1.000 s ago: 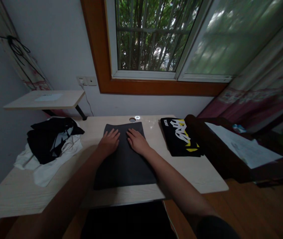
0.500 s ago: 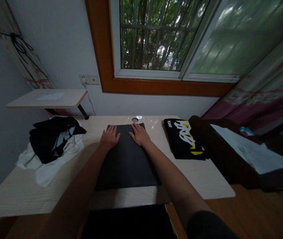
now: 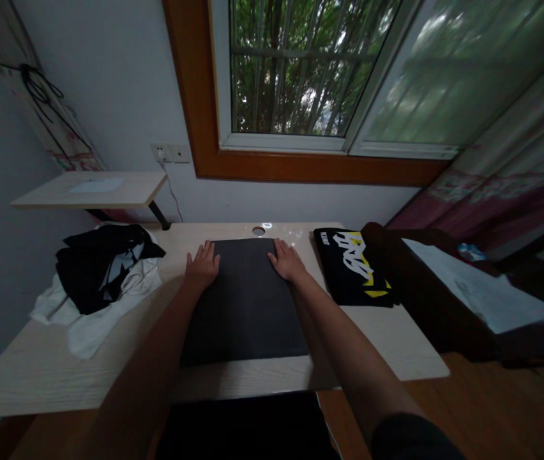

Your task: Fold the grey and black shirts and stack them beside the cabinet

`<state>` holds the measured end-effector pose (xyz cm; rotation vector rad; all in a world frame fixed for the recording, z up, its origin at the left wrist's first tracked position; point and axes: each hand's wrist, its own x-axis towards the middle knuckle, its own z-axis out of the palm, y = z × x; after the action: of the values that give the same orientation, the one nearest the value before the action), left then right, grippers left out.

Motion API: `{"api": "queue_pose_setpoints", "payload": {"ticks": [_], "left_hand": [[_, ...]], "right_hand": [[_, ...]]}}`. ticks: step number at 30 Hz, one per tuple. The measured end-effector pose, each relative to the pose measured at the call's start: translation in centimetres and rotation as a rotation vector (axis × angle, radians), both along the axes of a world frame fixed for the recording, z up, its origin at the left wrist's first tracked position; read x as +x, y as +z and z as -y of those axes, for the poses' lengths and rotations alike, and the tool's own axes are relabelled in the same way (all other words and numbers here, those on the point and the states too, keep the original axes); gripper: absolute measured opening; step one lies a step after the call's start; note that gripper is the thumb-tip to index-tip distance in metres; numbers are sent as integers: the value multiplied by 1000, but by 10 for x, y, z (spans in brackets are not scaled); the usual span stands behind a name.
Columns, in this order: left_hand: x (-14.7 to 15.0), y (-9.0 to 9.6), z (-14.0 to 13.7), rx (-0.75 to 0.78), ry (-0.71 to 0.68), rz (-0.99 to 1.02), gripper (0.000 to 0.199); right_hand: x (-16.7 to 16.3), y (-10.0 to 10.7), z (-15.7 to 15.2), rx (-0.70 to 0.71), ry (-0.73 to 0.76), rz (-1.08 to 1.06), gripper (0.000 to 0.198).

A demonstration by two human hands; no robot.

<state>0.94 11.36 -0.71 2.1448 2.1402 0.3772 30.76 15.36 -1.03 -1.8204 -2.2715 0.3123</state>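
Observation:
A dark grey rectangular board or mat (image 3: 248, 300) lies flat on the pale wooden table in front of me. At its far left corner rests my left hand (image 3: 202, 265), open, palm down with the fingers spread. My right hand (image 3: 286, 259) lies open at the far right corner, fingers stretched forward over the edge. Neither hand grips anything. To the right of the board is a folded black garment (image 3: 348, 268) with white lettering and yellow patches. On the left sits a crumpled heap of black clothing (image 3: 87, 275) over white cloth (image 3: 90, 329).
The pale table (image 3: 387, 348) has a round cable hole (image 3: 258, 231) near its back edge. A raised shelf (image 3: 138, 185) bearing a paper stands at the back left. Right of the table, a dark brown piece of furniture (image 3: 425, 306) holds a large white sheet (image 3: 483, 287).
My hands have moved apart, from the board's top surface out to its far left and right corners. The board and clothes stay in place.

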Motion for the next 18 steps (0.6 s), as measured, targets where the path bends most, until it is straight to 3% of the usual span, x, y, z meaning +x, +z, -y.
{"api": "queue_pose_setpoints", "payload": {"ticks": [10,15,18], "left_hand": [[-41,-9,31,7,19,38,58],[-56,2,57,25,-4,241,58],[-55,11,76,-14,67,428,60]], "right_hand": [[32,-7,36,94,-25,-103,54],[42,1,66,160,-8,-305,48],[42,8,86,151,-15,-393,47]]}}
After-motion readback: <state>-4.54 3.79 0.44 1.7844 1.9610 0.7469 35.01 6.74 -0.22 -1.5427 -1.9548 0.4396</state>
